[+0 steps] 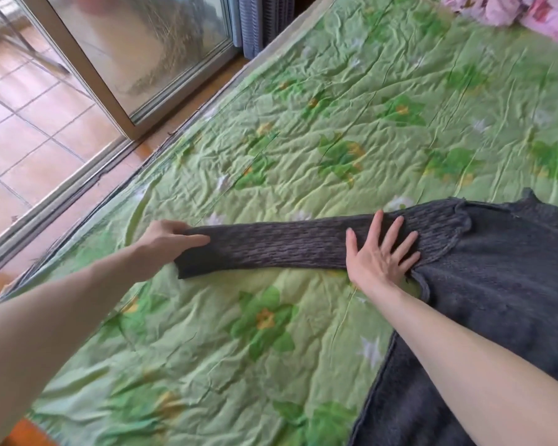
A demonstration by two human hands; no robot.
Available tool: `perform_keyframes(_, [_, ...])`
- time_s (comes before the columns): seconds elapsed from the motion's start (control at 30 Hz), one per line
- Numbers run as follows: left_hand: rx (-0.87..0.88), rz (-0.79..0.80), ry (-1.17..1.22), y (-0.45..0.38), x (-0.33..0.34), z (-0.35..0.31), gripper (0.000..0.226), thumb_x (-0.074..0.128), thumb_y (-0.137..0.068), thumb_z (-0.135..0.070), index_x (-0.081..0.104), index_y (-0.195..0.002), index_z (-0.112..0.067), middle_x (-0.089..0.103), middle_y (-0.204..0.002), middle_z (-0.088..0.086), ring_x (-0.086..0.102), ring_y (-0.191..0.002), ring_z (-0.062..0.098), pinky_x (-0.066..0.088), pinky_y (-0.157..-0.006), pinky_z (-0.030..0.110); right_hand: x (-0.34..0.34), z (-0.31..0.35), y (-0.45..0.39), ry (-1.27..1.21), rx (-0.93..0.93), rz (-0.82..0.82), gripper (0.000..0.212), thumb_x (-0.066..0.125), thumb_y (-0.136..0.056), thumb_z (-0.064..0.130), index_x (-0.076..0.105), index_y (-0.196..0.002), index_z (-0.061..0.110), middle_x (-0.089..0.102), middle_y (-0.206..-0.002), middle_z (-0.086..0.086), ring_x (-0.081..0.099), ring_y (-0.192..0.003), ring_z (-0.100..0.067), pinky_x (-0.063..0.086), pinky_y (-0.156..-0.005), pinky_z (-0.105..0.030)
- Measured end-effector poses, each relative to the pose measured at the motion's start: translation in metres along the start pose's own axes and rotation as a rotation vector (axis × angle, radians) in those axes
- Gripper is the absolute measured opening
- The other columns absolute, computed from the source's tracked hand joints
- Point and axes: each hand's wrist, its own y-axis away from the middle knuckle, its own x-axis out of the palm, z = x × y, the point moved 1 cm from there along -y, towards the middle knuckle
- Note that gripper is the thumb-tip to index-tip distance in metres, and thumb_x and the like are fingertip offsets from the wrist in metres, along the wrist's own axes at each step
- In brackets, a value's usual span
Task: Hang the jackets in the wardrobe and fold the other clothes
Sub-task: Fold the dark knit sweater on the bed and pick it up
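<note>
A dark grey knitted sweater (pixel 496 284) lies spread flat on the green flowered bedspread (pixel 271 365), its body at the right. One ribbed sleeve (pixel 271 249) stretches out to the left across the bed. My left hand (pixel 171 241) grips the cuff end of that sleeve, fingers curled round its edge. My right hand (pixel 380 255) lies flat with fingers spread, pressing on the sleeve where it joins the shoulder.
A pink crumpled cloth (pixel 522 14) lies at the bed's far right corner. Along the bed's left side runs a strip of orange tiled floor (pixel 29 149) and a sliding glass door (pixel 136 53) with a metal frame. Blue curtains (pixel 258 20) hang behind.
</note>
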Motion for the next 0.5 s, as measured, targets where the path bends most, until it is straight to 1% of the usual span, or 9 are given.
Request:
perform_keyframes(0.13, [-0.024,0.005,0.161,0.0,0.005,0.002,0.024,0.085,-0.086,-0.026,0.076,-0.099,-0.008,0.073,-0.095,0.017,0.065,-0.079,0.024,0.051,-0.069,0.031,-0.001,-0.003,-0.006,0.002,-0.021,0.082,0.083,0.01,-0.097,0.077,-0.02,-0.162,0.034,-0.03,-0.169,-0.006,-0.027,-0.154,-0.042,-0.011,-0.123,-0.063])
perform_keyframes(0.2, [-0.006,0.04,0.224,0.007,0.013,-0.003,0.026,0.084,-0.087,-0.025,0.076,-0.102,-0.005,0.073,-0.089,0.013,0.066,-0.076,0.022,0.052,-0.067,0.03,-0.005,-0.007,-0.007,-0.025,-0.054,0.103,0.084,0.01,-0.095,0.079,-0.019,-0.162,0.036,-0.028,-0.17,-0.006,-0.026,-0.154,-0.042,-0.009,-0.124,-0.063])
perform_keyframes(0.27, [0.023,0.105,0.279,0.017,0.03,-0.016,0.025,0.083,-0.088,-0.022,0.075,-0.103,-0.004,0.073,-0.086,0.012,0.068,-0.071,0.019,0.054,-0.062,0.029,-0.011,-0.014,-0.002,-0.065,-0.139,0.071,0.083,0.013,-0.097,0.079,-0.016,-0.163,0.038,-0.02,-0.172,-0.006,-0.021,-0.157,-0.038,-0.006,-0.124,-0.062])
perform_keyframes(0.33, [0.062,0.178,0.336,0.029,0.051,-0.036,0.022,0.082,-0.089,-0.019,0.075,-0.104,-0.005,0.076,-0.094,0.017,0.073,-0.075,0.019,0.06,-0.062,0.031,-0.019,-0.019,0.007,-0.063,-0.371,-0.064,0.087,0.022,-0.098,0.076,-0.008,-0.166,0.03,-0.007,-0.174,-0.007,-0.011,-0.16,-0.03,-0.001,-0.126,-0.057])
perform_keyframes(0.37, [0.081,0.212,0.359,0.034,0.062,-0.05,0.021,0.082,-0.089,-0.017,0.076,-0.106,-0.006,0.077,-0.1,0.018,0.075,-0.078,0.02,0.061,-0.064,0.031,-0.022,-0.019,0.012,-0.058,-0.536,-0.117,0.092,0.029,-0.097,0.074,-0.004,-0.166,0.024,-0.001,-0.174,-0.008,-0.006,-0.161,-0.026,0.003,-0.129,-0.054])
perform_keyframes(0.4, [0.101,0.248,0.376,0.04,0.075,-0.064,0.02,0.081,-0.09,-0.015,0.076,-0.108,-0.008,0.078,-0.104,0.019,0.076,-0.08,0.02,0.061,-0.065,0.03,-0.026,-0.017,0.018,-0.062,-0.703,-0.127,0.096,0.039,-0.096,0.072,0.0,-0.167,0.02,0.004,-0.174,-0.008,0.0,-0.161,-0.022,0.008,-0.13,-0.051])
perform_keyframes(0.43, [0.123,0.289,0.389,0.046,0.089,-0.079,0.021,0.08,-0.09,-0.014,0.075,-0.11,-0.009,0.078,-0.104,0.017,0.077,-0.081,0.019,0.061,-0.065,0.029,-0.031,-0.013,0.025,-0.082,-0.838,-0.103,0.1,0.051,-0.094,0.067,0.003,-0.167,0.017,0.01,-0.174,-0.007,0.007,-0.161,-0.02,0.015,-0.129,-0.05])
perform_keyframes(0.47, [0.154,0.327,0.385,0.051,0.104,-0.093,0.02,0.08,-0.091,-0.014,0.075,-0.11,-0.011,0.079,-0.101,0.012,0.076,-0.08,0.017,0.06,-0.064,0.028,-0.033,-0.009,0.032,-0.125,-0.92,-0.077,0.103,0.063,-0.091,0.059,0.007,-0.166,0.015,0.02,-0.171,-0.007,0.017,-0.158,-0.02,0.027,-0.126,-0.05])
perform_keyframes(0.5, [0.183,0.352,0.376,0.059,0.12,-0.108,0.017,0.08,-0.091,-0.015,0.075,-0.107,-0.013,0.078,-0.095,0.007,0.075,-0.078,0.015,0.058,-0.062,0.027,-0.036,-0.006,0.04,-0.204,-0.926,-0.055,0.106,0.073,-0.086,0.049,0.012,-0.166,0.014,0.035,-0.166,-0.007,0.033,-0.152,-0.018,0.04,-0.118,-0.049])
